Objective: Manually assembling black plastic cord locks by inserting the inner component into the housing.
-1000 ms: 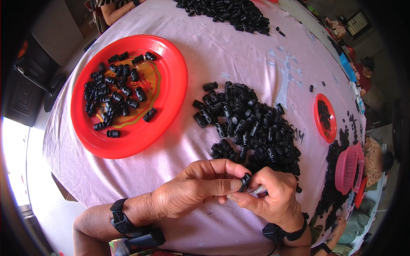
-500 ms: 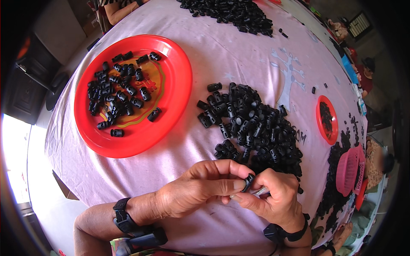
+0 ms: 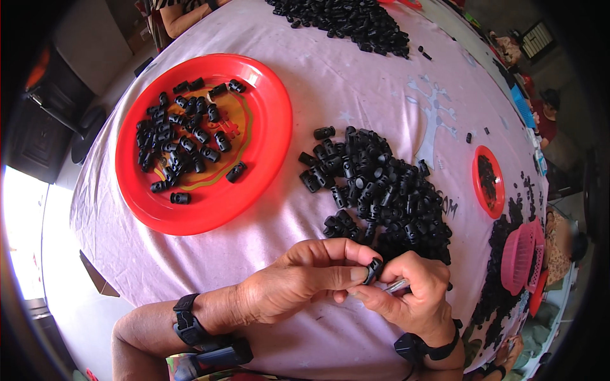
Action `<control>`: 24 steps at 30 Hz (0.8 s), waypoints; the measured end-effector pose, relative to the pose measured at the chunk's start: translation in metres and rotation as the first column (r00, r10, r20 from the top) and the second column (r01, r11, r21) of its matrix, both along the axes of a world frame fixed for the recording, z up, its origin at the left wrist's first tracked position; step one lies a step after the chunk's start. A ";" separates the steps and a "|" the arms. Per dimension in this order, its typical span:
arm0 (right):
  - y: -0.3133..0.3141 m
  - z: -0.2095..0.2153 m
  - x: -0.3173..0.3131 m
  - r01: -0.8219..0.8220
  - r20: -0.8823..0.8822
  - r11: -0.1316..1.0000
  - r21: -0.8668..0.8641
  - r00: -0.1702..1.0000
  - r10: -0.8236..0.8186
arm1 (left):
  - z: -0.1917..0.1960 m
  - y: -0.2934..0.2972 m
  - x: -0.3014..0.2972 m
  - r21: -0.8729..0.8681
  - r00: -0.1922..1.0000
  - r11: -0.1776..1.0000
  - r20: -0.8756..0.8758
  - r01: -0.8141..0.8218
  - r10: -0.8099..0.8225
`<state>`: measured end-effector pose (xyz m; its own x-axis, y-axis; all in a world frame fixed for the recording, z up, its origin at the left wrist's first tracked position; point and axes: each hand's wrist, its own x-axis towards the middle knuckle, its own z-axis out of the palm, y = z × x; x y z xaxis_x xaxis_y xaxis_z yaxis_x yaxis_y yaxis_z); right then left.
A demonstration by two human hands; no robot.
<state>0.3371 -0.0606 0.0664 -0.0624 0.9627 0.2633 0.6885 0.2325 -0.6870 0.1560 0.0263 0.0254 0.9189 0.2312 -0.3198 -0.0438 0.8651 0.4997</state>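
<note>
Between the thumb and forefinger of my left hand (image 3: 305, 279) is a small black cord lock (image 3: 373, 271), held tilted above the cloth. My right hand (image 3: 410, 295) meets it from the other side, pinching a slim silvery tool (image 3: 397, 286) whose tip is hidden by my fingers. A heap of black cord locks (image 3: 387, 190) lies just beyond both hands. To the left, a red plate (image 3: 270, 133) carries several more cord locks, grouped toward its left half.
Pale pink cloth (image 3: 343, 82) covers the table. At the far side lies another black heap (image 3: 349, 25), near a person's arm (image 3: 184, 22). Along the right are a small red dish (image 3: 499, 190), a pink basket (image 3: 518, 257) and scattered black parts (image 3: 489, 305).
The whole view has shifted slightly, so the plate and heap appear a little further right. My fingers have parted slightly, and more of the silvery tool shows.
</note>
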 end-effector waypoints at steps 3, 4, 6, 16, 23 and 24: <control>-0.002 -0.002 0.002 0.027 -0.009 0.999 0.027 1.000 -0.027 | 0.001 0.000 0.001 0.022 0.999 1.000 -0.032 0.007 -0.006; -0.002 -0.001 0.002 0.029 -0.008 0.999 0.027 1.000 -0.029 | 0.001 0.000 0.001 0.022 0.999 1.000 -0.031 0.009 -0.008; -0.002 0.002 0.002 0.065 -0.017 0.997 -0.031 0.998 -0.065 | 0.000 0.000 0.001 -0.003 1.000 1.000 0.015 0.003 -0.003; 0.000 0.007 -0.002 0.023 0.047 0.992 0.121 0.998 -0.029 | -0.002 -0.004 0.003 0.061 1.000 0.998 -0.009 -0.024 0.024; 0.000 0.008 -0.002 -0.024 0.055 0.992 0.120 0.998 0.018 | 0.004 -0.003 0.004 0.069 1.000 0.998 -0.009 -0.009 0.010; 0.000 0.007 -0.002 -0.027 0.052 0.992 0.121 0.998 0.021 | 0.006 -0.003 0.004 0.078 1.000 0.997 0.000 -0.004 0.004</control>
